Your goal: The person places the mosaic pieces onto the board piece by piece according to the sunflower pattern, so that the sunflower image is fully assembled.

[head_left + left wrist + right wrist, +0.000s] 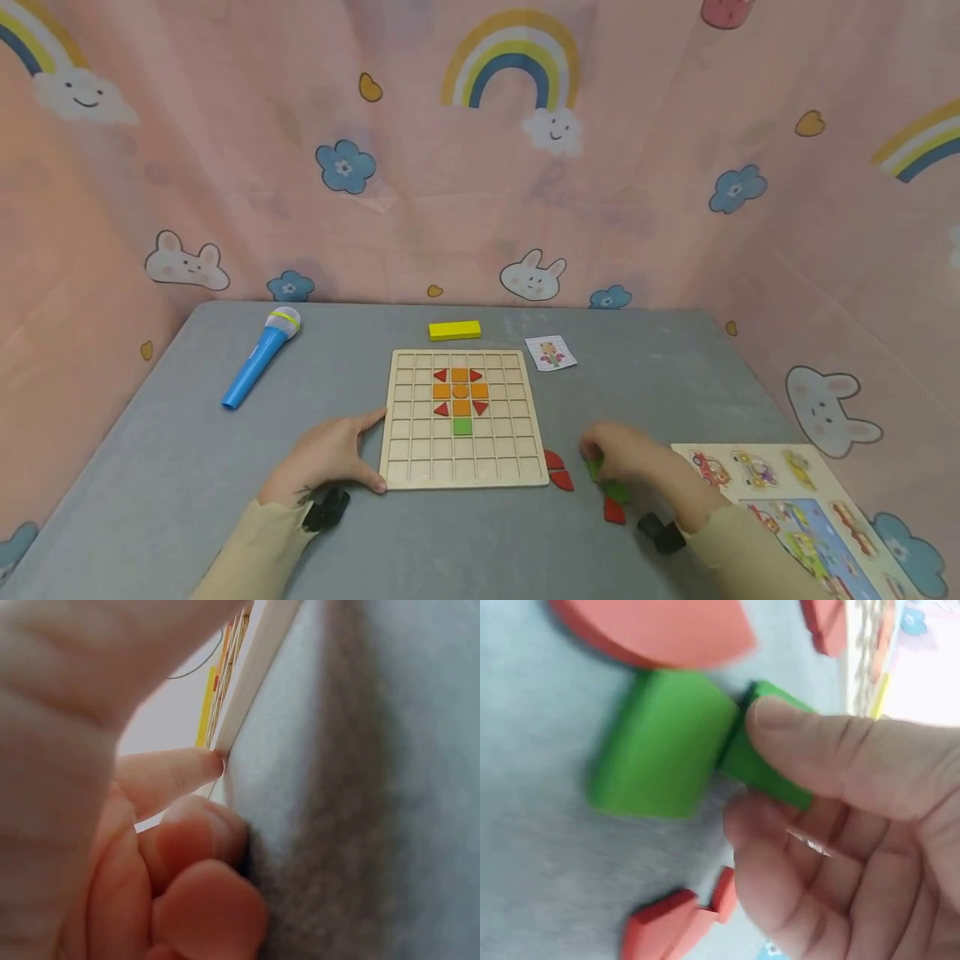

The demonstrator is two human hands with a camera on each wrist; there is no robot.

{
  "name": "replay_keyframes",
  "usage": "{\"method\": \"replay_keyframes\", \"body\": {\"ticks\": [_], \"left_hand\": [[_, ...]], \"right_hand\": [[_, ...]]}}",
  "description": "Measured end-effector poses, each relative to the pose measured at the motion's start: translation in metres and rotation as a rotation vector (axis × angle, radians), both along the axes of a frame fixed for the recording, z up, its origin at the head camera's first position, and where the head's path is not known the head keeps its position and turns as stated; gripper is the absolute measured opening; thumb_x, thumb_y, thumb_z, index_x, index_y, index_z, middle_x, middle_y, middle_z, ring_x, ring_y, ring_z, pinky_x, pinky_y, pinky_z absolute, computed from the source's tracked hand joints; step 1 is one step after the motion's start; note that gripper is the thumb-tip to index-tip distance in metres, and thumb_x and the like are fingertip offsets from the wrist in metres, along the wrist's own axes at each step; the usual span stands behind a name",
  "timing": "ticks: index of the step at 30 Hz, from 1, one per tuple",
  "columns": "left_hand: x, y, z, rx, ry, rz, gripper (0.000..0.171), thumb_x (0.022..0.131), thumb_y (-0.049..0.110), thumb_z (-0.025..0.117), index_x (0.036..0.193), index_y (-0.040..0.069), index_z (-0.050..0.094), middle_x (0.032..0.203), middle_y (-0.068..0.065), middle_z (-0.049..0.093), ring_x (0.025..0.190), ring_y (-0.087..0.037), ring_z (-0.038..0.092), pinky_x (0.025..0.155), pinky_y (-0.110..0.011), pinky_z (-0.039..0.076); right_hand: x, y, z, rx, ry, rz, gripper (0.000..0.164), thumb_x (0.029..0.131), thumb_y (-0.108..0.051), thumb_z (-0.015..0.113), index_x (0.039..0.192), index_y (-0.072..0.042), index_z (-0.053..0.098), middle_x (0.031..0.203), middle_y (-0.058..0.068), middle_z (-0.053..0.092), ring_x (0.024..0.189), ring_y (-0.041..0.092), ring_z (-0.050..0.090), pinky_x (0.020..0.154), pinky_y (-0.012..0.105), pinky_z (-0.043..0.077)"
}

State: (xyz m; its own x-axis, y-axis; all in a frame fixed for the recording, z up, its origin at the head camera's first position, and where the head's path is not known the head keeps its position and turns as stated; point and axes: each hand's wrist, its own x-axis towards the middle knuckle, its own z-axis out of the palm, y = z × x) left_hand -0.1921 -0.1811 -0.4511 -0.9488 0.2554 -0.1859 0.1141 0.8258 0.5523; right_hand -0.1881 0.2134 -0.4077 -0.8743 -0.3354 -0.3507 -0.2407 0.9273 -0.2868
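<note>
A square wooden grid board point(427, 472) lies flat on the table, bearing a pattern of orange squares, red triangles, an orange round piece point(460, 391) and one green square point(462, 427). My left hand point(326, 454) rests beside it, with spread thumb and straight index finger touching its left edge and front corner. To the right of the board, my right hand point(626, 458) pinches a green block point(739, 754) between thumb and index finger. Right against that block in the right wrist view is another green piece point(660, 746). Red pieces point(559, 480) lie between the right hand and the board.
Behind the board are a yellow block point(454, 331) and a small picture card point(551, 353). A blue toy microphone point(258, 362) lies at the back left. A picture puzzle board point(720, 454) sits at the right, partly under the right sleeve. A pink printed curtain point(420, 233) hangs behind the table.
</note>
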Motion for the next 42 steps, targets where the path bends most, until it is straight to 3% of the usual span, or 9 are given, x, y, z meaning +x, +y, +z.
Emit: {"method": "replay_keyframes", "body": {"ticks": [6, 8, 13, 17, 22, 29, 34, 39, 42], "left_hand": [[0.0, 0.0, -0.001, -0.01, 0.006, -0.002, 0.115, 0.037, 0.045, 0.091, 0.139, 0.019, 0.044, 0.055, 0.001, 0.04, 0.051, -0.014, 0.035, 0.047, -0.027, 0.024], [0.0, 0.0, -0.001, -0.011, 0.012, -0.006, 0.115, 0.037, 0.045, 0.091, 0.139, 0.018, 0.044, 0.055, 0.001, 0.04, 0.051, -0.014, 0.034, 0.047, -0.027, 0.023], [-0.001, 0.001, -0.002, -0.004, 0.01, -0.004, 0.116, 0.037, 0.045, 0.091, 0.139, 0.019, 0.044, 0.053, 0.001, 0.04, 0.049, -0.013, 0.034, 0.046, -0.027, 0.024], [-0.001, 0.001, -0.001, -0.004, 0.001, 0.0, 0.116, 0.037, 0.046, 0.091, 0.14, 0.02, 0.043, 0.053, 0.001, 0.041, 0.049, -0.014, 0.034, 0.045, -0.027, 0.024], [-0.001, 0.001, 0.0, -0.012, 0.001, -0.004, 0.116, 0.038, 0.046, 0.091, 0.14, 0.02, 0.042, 0.053, 0.001, 0.041, 0.05, -0.014, 0.036, 0.046, -0.027, 0.025], [0.0, 0.0, -0.001, -0.007, 0.013, -0.015, 0.116, 0.038, 0.046, 0.09, 0.14, 0.017, 0.043, 0.053, 0.001, 0.041, 0.049, -0.013, 0.035, 0.046, -0.027, 0.025], [0.0, -0.001, -0.002, -0.008, 0.013, -0.019, 0.116, 0.038, 0.047, 0.09, 0.14, 0.018, 0.043, 0.053, 0.002, 0.04, 0.049, -0.012, 0.034, 0.045, -0.026, 0.024], [0.0, 0.0, -0.001, -0.005, 0.0, -0.018, 0.117, 0.038, 0.048, 0.09, 0.14, 0.018, 0.042, 0.053, 0.002, 0.04, 0.049, -0.013, 0.035, 0.045, -0.026, 0.024], [0.0, 0.0, 0.0, -0.004, -0.004, -0.012, 0.116, 0.038, 0.046, 0.09, 0.14, 0.018, 0.042, 0.054, 0.001, 0.041, 0.049, -0.013, 0.035, 0.045, -0.026, 0.024]], "right_hand": [[-0.022, -0.016, 0.005, -0.211, 0.055, 0.018, 0.015, 0.073, 0.006, 0.064, 0.071, -0.007, 0.056, 0.069, 0.0, 0.049, 0.065, 0.015, 0.044, 0.059, 0.029, 0.037], [-0.028, -0.034, 0.008, -0.27, 0.095, 0.031, 0.011, 0.075, 0.002, 0.065, 0.073, -0.007, 0.059, 0.069, -0.001, 0.051, 0.065, 0.014, 0.045, 0.059, 0.028, 0.038], [-0.027, -0.09, 0.006, -0.409, 0.08, -0.007, 0.007, 0.079, -0.003, 0.068, 0.078, -0.009, 0.066, 0.073, -0.002, 0.057, 0.068, 0.013, 0.049, 0.063, 0.026, 0.042], [-0.025, -0.12, -0.003, -0.419, 0.093, 0.046, 0.009, 0.077, -0.002, 0.07, 0.074, -0.009, 0.065, 0.071, -0.002, 0.056, 0.068, 0.013, 0.048, 0.062, 0.026, 0.042], [-0.023, -0.136, -0.011, -0.384, 0.115, 0.107, 0.015, 0.076, -0.001, 0.071, 0.067, -0.009, 0.062, 0.064, -0.003, 0.053, 0.064, 0.012, 0.046, 0.059, 0.024, 0.039], [-0.021, -0.144, -0.014, -0.306, 0.117, 0.067, 0.011, 0.078, -0.005, 0.071, 0.069, -0.01, 0.066, 0.066, -0.003, 0.056, 0.065, 0.012, 0.048, 0.06, 0.025, 0.041], [-0.02, -0.139, -0.007, -0.253, 0.169, 0.061, 0.006, 0.08, -0.008, 0.068, 0.083, -0.009, 0.074, 0.079, -0.002, 0.063, 0.074, 0.012, 0.052, 0.068, 0.029, 0.044], [-0.021, -0.106, 0.015, -0.312, 0.218, 0.038, 0.016, 0.081, -0.004, 0.066, 0.096, -0.004, 0.073, 0.089, 0.005, 0.066, 0.076, 0.014, 0.053, 0.067, 0.028, 0.045], [-0.019, -0.073, 0.024, -0.293, 0.235, 0.044, 0.018, 0.079, 0.002, 0.065, 0.096, 0.001, 0.071, 0.088, 0.008, 0.065, 0.075, 0.016, 0.055, 0.065, 0.029, 0.046]]}}
